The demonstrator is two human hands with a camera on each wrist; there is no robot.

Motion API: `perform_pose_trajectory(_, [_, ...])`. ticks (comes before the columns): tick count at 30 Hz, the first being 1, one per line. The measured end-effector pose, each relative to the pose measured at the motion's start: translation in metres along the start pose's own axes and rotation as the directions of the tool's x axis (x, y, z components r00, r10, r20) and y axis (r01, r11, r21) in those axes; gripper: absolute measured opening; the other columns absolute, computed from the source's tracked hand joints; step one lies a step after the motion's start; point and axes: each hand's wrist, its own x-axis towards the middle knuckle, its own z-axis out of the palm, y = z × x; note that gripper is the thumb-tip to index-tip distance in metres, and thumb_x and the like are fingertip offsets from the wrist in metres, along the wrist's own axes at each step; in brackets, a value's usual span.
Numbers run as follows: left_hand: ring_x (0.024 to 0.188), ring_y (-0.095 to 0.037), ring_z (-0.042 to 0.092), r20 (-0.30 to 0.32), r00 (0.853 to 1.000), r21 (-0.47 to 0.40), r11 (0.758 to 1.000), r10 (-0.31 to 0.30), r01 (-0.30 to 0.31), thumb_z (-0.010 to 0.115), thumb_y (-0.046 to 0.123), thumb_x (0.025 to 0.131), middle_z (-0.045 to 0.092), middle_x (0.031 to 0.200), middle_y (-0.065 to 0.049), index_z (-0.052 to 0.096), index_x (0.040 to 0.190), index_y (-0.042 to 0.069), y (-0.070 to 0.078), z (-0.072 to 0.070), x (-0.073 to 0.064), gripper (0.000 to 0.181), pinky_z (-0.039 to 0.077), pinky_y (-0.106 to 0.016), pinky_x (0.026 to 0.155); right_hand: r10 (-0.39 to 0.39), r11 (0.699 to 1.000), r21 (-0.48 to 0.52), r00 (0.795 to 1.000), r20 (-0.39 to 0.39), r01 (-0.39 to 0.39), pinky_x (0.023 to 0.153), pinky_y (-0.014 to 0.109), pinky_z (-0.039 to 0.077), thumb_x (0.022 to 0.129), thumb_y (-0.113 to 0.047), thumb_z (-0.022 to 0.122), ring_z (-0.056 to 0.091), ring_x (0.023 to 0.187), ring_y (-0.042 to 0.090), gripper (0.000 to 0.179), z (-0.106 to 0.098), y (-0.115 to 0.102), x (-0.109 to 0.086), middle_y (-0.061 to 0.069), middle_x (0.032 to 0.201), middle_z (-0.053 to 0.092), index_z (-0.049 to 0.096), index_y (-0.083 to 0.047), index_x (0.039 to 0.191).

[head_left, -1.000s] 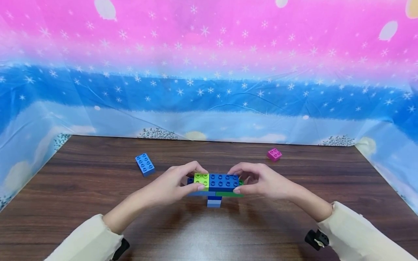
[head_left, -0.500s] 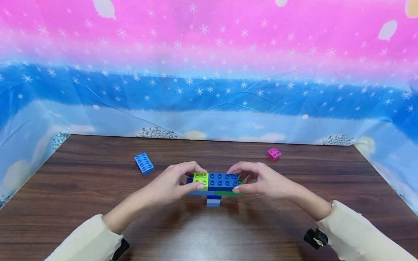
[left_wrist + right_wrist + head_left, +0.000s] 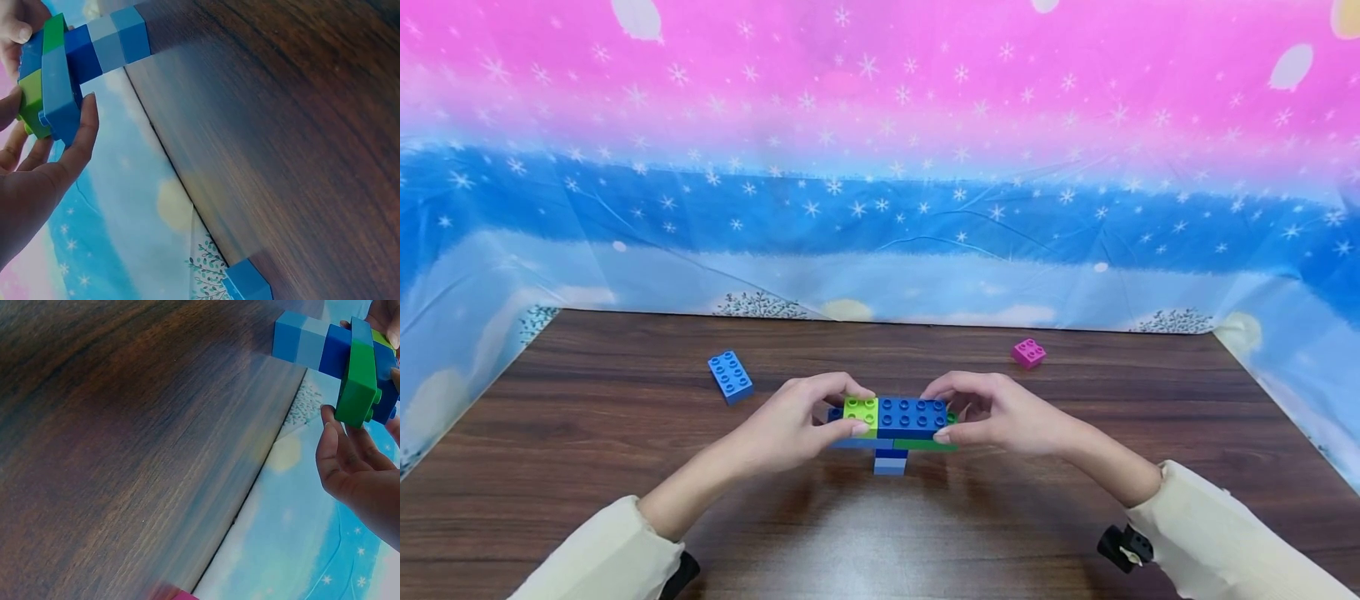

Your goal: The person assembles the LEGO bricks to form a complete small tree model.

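Observation:
A stack of toy building bricks stands upright on the table in the head view. Its narrow column of blue-toned bricks carries a wider layer, with a light blue brick on the left and a green brick on the right. On top sit a lime brick and a dark blue brick, side by side. My left hand pinches the lime brick between thumb and fingers. The right hand holds the dark blue brick's right end, thumb in front, fingers behind. Some fingertips hide behind the bricks.
A loose blue brick with several studs lies at the back left of the wooden table. Toward the back right is a small pink brick. A patterned cloth hangs along the table's far edge and sides.

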Motion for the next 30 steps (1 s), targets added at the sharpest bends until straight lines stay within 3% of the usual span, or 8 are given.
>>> perform_pose_trajectory(8, [0.088,-0.017,0.058,-0.041,0.998,0.056,0.997,0.049,-0.046,0.061,0.015,0.088,0.064,0.098,-0.003,0.061,0.110,0.004,-0.0016,0.0018,0.0002,0.024,0.050,-0.027,0.070,0.003,1.000,0.011,1.000,-0.001,-0.003,0.074,0.035,0.049,0.086,-0.019,0.065,0.055,0.089,0.021,0.034,-0.0001,0.0001,0.0000,0.002,0.100,0.058,0.056,-0.014,0.117])
perform_pose_trajectory(30, [0.099,-0.025,0.058,0.001,0.998,-0.007,0.998,-0.059,0.059,0.060,0.021,0.090,0.061,0.106,-0.005,0.058,0.116,0.012,-0.0013,-0.0011,-0.0023,0.027,0.050,-0.034,0.075,0.009,1.000,0.012,1.000,-0.006,-0.009,0.072,0.034,0.049,0.086,-0.020,0.065,0.055,0.088,0.021,0.034,0.0015,-0.0013,-0.0012,0.002,0.099,0.059,0.056,-0.014,0.118])
